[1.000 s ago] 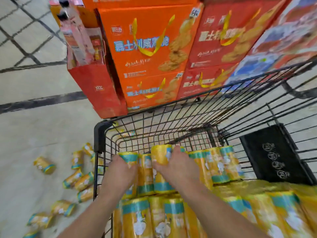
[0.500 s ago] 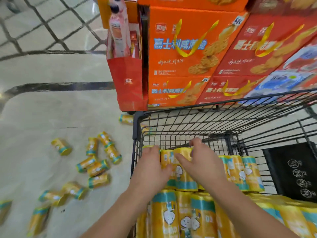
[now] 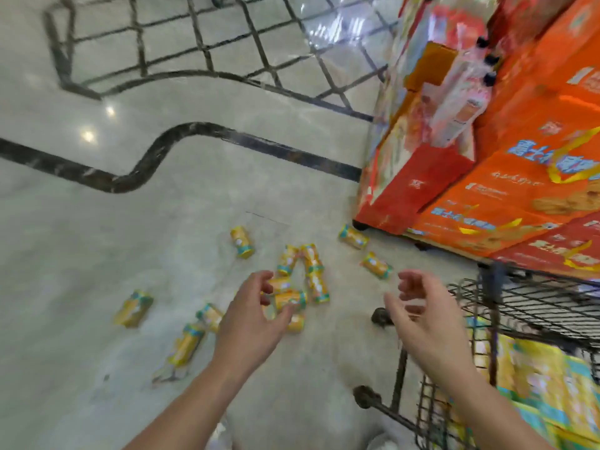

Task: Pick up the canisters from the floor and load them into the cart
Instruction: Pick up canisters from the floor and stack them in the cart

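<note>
Hovering: left hand (image 3: 251, 323), right hand (image 3: 428, 323), fingers loosely curled, empty

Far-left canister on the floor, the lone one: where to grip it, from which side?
Take the far-left canister round the middle of its yellow barrel, coming from above with fingers and thumb on its two long flanks. It lies on its side, apart from the rest, so both flanks look free. The left hand, open, is nearer.

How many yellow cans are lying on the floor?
12 canisters at least: six clustered beyond the left hand, three left of it, one alone farther out, two by the orange boxes. The hand and blur may hide more.
</note>
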### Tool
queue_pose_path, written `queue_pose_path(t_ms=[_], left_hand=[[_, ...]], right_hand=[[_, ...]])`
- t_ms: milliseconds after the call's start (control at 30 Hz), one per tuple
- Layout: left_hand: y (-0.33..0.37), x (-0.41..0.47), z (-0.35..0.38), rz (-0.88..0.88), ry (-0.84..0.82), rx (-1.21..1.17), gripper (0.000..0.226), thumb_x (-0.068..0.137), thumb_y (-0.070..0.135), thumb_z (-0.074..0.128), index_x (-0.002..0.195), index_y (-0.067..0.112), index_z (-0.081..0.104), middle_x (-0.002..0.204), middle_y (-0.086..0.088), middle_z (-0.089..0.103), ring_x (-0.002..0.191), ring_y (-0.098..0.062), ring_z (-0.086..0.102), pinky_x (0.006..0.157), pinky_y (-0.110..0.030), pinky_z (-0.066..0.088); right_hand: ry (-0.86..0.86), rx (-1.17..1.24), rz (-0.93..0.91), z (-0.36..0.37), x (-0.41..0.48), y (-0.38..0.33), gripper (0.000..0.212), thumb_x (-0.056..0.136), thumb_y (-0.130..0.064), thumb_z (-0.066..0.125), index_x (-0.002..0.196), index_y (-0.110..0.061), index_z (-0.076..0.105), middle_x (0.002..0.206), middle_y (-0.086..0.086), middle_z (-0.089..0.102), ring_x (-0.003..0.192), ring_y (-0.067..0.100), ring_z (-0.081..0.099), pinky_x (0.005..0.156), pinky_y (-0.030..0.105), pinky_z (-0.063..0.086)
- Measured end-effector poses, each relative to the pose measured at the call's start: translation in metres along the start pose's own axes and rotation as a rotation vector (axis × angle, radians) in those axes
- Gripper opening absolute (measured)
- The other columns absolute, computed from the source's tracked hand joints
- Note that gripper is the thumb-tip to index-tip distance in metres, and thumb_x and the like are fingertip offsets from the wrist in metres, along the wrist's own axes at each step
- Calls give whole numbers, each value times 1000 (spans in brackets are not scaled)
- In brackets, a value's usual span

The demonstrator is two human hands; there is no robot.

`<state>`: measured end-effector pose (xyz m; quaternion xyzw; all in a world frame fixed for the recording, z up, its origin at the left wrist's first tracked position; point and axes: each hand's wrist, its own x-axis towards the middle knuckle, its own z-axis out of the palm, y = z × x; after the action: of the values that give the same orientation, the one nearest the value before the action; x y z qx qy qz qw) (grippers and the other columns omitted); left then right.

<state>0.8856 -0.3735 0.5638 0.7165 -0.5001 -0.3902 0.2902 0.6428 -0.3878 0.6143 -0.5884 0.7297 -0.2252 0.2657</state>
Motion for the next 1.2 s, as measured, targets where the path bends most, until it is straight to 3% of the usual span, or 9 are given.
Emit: queue_pose_path(t_ms=[100, 267, 533, 800, 900, 1000, 1200], left_hand=[[-87, 9, -54, -178, 27, 90, 58, 75, 36, 76, 125, 23, 51, 105, 7, 57, 89, -12, 59, 78, -32, 50], [-208, 21, -79, -401, 24, 161, 58, 77, 40, 72, 126, 19, 49, 115, -2, 53, 103, -23, 59, 87, -39, 51], [-373, 75, -27, -568, -21, 301, 64, 79, 43, 71, 132, 17, 45, 128, -7, 47, 117, -25, 53, 88, -40, 49], [-543, 147, 69, -693, -93, 424, 84, 73, 39, 77, 142, 17, 34, 140, -11, 37, 124, -34, 46, 93, -48, 44], [-590, 160, 94, -731, -109, 453, 94, 69, 36, 81, 146, 18, 29, 142, -13, 36, 125, -37, 45, 95, -50, 43], [-618, 166, 106, -747, -111, 472, 84, 68, 33, 81, 139, 21, 36, 132, -13, 46, 118, -38, 51, 88, -50, 46], [-611, 166, 101, -730, -54, 475, 77, 62, 34, 83, 128, 25, 44, 120, -9, 55, 109, -35, 55, 81, -45, 48]], right_hand=[[-137, -78, 19, 82, -17, -20, 35, 80, -27, 74, 107, -34, 53, 93, -10, 60, 86, 11, 63, 77, 44, 55], [-323, -187, 31, 205, -28, -16, 39, 81, -29, 73, 116, -24, 56, 103, -7, 59, 95, 12, 60, 76, 35, 51], [-544, -317, 41, 409, 17, 42, 55, 82, -39, 68, 130, -21, 49, 124, -2, 55, 115, 19, 55, 84, 35, 48], [-703, -402, 81, 596, 76, 167, 81, 81, -36, 73, 147, -16, 31, 140, 12, 42, 127, 33, 46, 96, 41, 42], [-743, -433, 79, 641, 78, 205, 88, 79, -36, 73, 150, -15, 25, 134, 16, 45, 119, 40, 50, 94, 44, 44], [-742, -432, 72, 667, 78, 224, 88, 79, -35, 72, 150, -17, 24, 131, 16, 47, 117, 41, 50, 94, 47, 46], [-681, -345, 115, 650, 85, 221, 78, 76, -34, 73, 141, -21, 33, 126, 9, 51, 112, 35, 54, 85, 45, 50]])
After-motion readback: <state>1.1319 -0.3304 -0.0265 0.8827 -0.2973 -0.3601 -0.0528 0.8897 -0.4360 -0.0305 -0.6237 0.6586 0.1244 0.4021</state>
